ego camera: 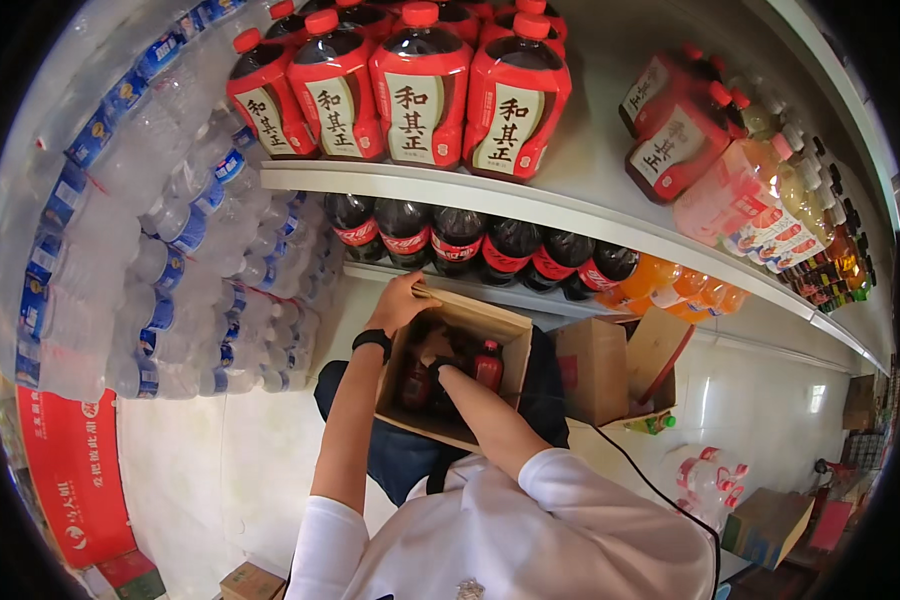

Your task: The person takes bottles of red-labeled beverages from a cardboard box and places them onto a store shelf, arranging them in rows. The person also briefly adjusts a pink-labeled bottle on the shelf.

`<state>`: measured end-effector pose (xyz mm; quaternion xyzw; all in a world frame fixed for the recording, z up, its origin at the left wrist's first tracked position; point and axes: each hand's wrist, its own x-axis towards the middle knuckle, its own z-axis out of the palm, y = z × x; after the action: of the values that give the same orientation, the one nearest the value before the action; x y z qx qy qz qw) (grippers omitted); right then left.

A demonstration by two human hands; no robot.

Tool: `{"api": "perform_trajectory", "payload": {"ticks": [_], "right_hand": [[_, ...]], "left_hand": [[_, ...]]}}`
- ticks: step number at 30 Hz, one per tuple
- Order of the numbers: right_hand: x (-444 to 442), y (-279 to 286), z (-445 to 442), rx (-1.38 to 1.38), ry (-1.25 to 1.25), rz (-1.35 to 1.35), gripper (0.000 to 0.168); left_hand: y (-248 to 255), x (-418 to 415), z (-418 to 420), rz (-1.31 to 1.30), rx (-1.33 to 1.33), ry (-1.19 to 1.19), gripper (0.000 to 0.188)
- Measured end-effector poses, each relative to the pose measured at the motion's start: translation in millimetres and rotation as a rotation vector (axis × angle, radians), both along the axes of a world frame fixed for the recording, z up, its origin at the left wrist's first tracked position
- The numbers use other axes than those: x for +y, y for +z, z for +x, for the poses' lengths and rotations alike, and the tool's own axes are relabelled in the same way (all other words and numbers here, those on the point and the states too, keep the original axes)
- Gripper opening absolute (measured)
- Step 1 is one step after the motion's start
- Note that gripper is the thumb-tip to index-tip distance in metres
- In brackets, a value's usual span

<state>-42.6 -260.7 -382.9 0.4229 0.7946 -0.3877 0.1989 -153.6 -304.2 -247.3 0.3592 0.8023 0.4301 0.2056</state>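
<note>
An open cardboard box [456,439] rests over my lap, tilted, in front of the shelf. My left hand [405,302] grips the far left top edge of its wall. My right hand [436,349] reaches down inside the box; its fingers are in shadow, so I cannot tell whether they hold anything. Right of that hand, a red bottle with a red cap [489,365] stands in the box. Another red bottle [415,386] lies in the dark left part.
Large red tea bottles [420,97] fill the shelf above a white shelf edge [450,184]; cola bottles [457,244] and orange drinks [652,281] stand below. Wrapped water bottles [172,262] are stacked left. Another open carton [592,367] sits right; a black cable [645,472] hangs beside me.
</note>
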Motion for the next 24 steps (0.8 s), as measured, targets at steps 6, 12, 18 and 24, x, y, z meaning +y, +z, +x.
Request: {"api": "perform_trajectory", "payload": {"ticks": [6,12,18,24], "right_hand": [[-8.9,-0.7,9.5,-0.009,-0.263,0.011,0.135],[13.0,-48.1,31.5,-0.035,-0.39,-0.219,0.146],[24.8,-49.0,35.2,0.002,-0.234,-0.249,0.139],[48.0,-9.1,37.3,-0.049,0.047,-0.141,0.129]], "left_hand": [[-3.4,-1.6,1.4,0.031,-0.022,0.004,0.036],[1.0,-4.9,0.6,-0.012,-0.085,0.021,0.039],[-1.5,-5.0,1.5,-0.001,-0.059,0.021,0.04],[9.3,4.0,2.6,0.015,-0.001,-0.014,0.043]]}}
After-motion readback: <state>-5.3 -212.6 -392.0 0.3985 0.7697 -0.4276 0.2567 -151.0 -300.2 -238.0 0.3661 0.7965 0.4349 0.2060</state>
